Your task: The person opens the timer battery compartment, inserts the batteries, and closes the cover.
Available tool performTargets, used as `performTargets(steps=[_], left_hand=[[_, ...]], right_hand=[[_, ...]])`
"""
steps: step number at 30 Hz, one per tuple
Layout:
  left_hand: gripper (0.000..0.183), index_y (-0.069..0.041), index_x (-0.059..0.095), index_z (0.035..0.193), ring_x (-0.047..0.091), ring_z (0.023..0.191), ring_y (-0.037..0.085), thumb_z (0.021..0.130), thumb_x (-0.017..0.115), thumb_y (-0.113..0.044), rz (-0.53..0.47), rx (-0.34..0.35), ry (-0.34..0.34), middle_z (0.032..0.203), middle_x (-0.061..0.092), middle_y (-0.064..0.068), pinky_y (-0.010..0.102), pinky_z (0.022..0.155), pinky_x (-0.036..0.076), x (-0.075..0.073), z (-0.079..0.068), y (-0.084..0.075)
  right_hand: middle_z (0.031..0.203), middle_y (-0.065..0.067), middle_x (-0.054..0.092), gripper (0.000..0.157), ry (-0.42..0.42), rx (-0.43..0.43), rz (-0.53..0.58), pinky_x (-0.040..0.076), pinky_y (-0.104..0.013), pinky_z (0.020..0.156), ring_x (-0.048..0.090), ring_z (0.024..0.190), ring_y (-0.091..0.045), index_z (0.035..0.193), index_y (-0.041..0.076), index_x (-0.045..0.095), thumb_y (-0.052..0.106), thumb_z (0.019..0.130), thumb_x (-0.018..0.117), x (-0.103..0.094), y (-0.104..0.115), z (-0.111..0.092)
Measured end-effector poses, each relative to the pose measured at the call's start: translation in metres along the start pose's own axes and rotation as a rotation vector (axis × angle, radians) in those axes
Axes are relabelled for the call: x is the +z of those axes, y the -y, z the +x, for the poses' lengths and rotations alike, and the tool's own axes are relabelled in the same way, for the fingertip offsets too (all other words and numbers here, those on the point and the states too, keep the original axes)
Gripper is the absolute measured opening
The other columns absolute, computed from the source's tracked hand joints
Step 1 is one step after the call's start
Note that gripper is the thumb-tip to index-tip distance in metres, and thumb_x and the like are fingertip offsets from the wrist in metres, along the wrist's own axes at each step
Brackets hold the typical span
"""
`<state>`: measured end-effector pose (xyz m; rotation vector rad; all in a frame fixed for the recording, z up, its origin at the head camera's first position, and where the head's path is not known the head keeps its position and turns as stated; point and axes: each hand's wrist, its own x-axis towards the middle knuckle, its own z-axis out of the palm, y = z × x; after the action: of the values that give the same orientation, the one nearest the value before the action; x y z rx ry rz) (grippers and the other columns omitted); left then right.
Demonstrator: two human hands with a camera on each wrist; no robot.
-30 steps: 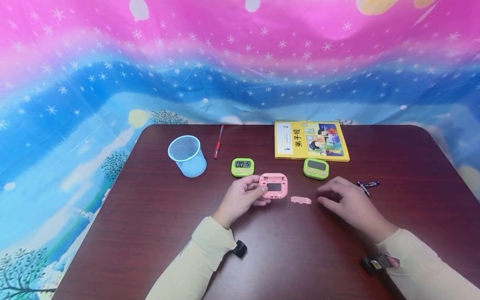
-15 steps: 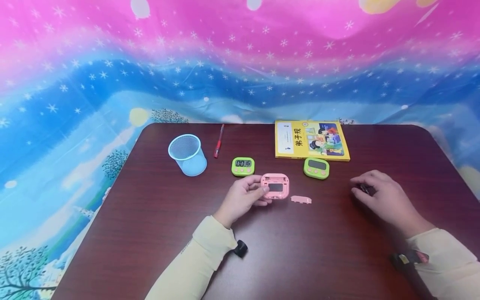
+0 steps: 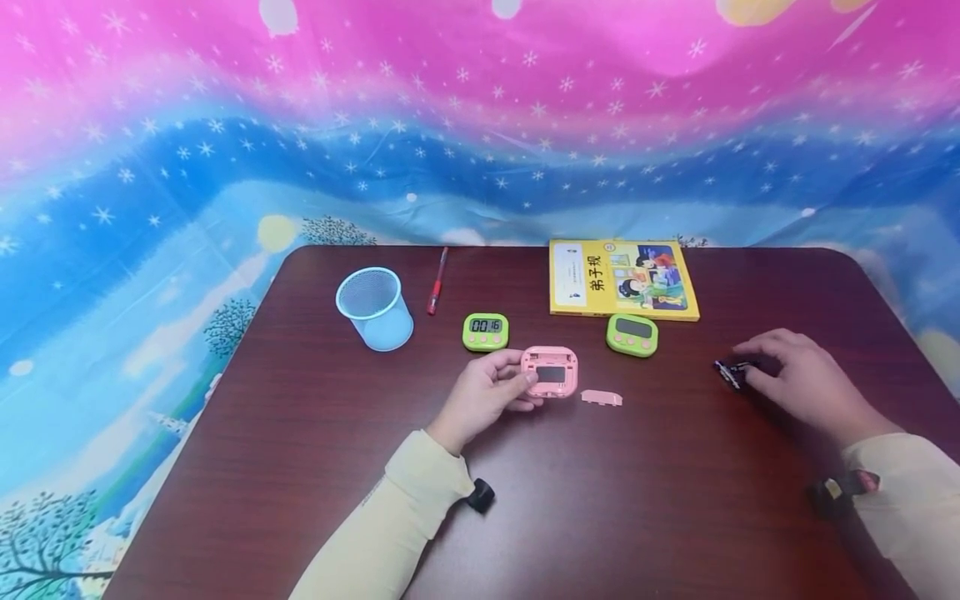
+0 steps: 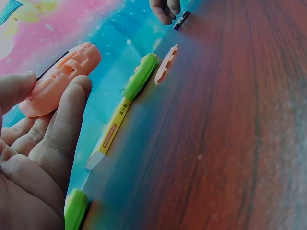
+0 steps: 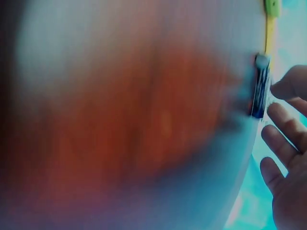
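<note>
My left hand (image 3: pixel 480 393) holds a pink digital timer (image 3: pixel 557 357) above the table, its back facing me with the battery slot uncovered. The thumb lies on one side, as the left wrist view also shows. A pink battery cover (image 3: pixel 602 398) lies on the table just right of the timer. Over on the right, my right hand (image 3: pixel 817 387) hovers at some small dark batteries (image 3: pixel 731 377), thumb and forefinger parted beside them. In the right wrist view one battery (image 5: pixel 260 88) shows in front of the loosely bent fingers; whether the fingertips touch it is unclear.
Two green timers (image 3: pixel 485 332) (image 3: pixel 632 335) stand behind the pink one; the left one's screen is lit. Farther back are a yellow book (image 3: pixel 622 281), a red pen (image 3: pixel 438 283) and a blue mesh pen cup (image 3: pixel 386 325). A patterned cloth (image 3: pixel 480 150) hangs behind the table.
My right hand has moved right, from near the pink cover to the batteries, covering them half a second ago, then shifting slightly farther right so they show again. The left hand stays still.
</note>
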<state>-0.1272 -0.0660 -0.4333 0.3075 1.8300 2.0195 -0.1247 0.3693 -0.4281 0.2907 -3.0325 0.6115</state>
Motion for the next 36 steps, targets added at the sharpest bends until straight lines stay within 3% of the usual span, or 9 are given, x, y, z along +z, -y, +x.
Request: performTargets(steps=[8, 20, 26, 30, 33, 36], left_hand=[[0.034, 0.005, 0.058, 0.130, 0.074, 0.082, 0.025, 0.097, 0.064, -0.004, 0.004, -0.004, -0.007, 0.107, 0.070, 0.022, 0.040, 0.077, 0.062, 0.000, 0.001, 0.001], [0.032, 0.006, 0.058, 0.128, 0.074, 0.080, 0.022, 0.098, 0.063, -0.003, -0.013, 0.003, 0.002, 0.105, 0.070, 0.022, 0.040, 0.077, 0.062, 0.000, 0.001, 0.001], [0.032, 0.007, 0.058, 0.128, 0.074, 0.080, 0.022, 0.098, 0.063, -0.002, -0.012, 0.005, 0.002, 0.104, 0.070, 0.022, 0.040, 0.077, 0.063, 0.001, 0.000, 0.001], [0.032, 0.007, 0.057, 0.127, 0.074, 0.081, 0.023, 0.098, 0.063, -0.002, -0.014, 0.010, 0.002, 0.103, 0.069, 0.021, 0.040, 0.076, 0.063, 0.001, 0.001, 0.002], [0.031, 0.007, 0.057, 0.127, 0.074, 0.081, 0.023, 0.098, 0.063, -0.002, -0.013, 0.014, 0.004, 0.103, 0.069, 0.022, 0.040, 0.076, 0.063, 0.002, 0.001, 0.002], [0.032, 0.007, 0.057, 0.128, 0.074, 0.081, 0.023, 0.097, 0.063, -0.002, -0.012, 0.012, 0.009, 0.105, 0.069, 0.022, 0.040, 0.077, 0.063, 0.002, 0.001, 0.002]], right_hand=[[0.106, -0.017, 0.062, 0.019, 0.078, -0.023, -0.095, 0.048, -0.061, 0.078, 0.057, 0.098, -0.039, 0.102, 0.002, 0.074, 0.009, 0.084, 0.076, -0.003, -0.016, 0.011], [0.106, -0.018, 0.063, 0.016, 0.042, 0.018, -0.053, 0.048, -0.059, 0.074, 0.058, 0.095, -0.039, 0.101, 0.002, 0.073, 0.012, 0.089, 0.075, -0.005, -0.015, 0.005], [0.110, -0.017, 0.064, 0.017, -0.002, 0.043, -0.005, 0.047, -0.058, 0.076, 0.058, 0.099, -0.040, 0.105, 0.006, 0.071, 0.014, 0.090, 0.074, -0.006, -0.001, -0.001], [0.107, -0.013, 0.066, 0.017, -0.052, 0.031, 0.018, 0.051, -0.040, 0.071, 0.061, 0.089, -0.031, 0.105, 0.011, 0.071, 0.015, 0.089, 0.075, -0.009, 0.015, -0.005], [0.102, -0.008, 0.068, 0.016, -0.091, 0.014, 0.044, 0.046, -0.022, 0.064, 0.060, 0.078, -0.016, 0.103, 0.014, 0.072, 0.014, 0.087, 0.077, -0.010, 0.029, -0.008], [0.098, -0.002, 0.067, 0.018, -0.132, -0.003, 0.073, 0.041, -0.014, 0.061, 0.054, 0.073, -0.005, 0.101, 0.016, 0.073, 0.010, 0.085, 0.078, -0.008, 0.044, -0.010]])
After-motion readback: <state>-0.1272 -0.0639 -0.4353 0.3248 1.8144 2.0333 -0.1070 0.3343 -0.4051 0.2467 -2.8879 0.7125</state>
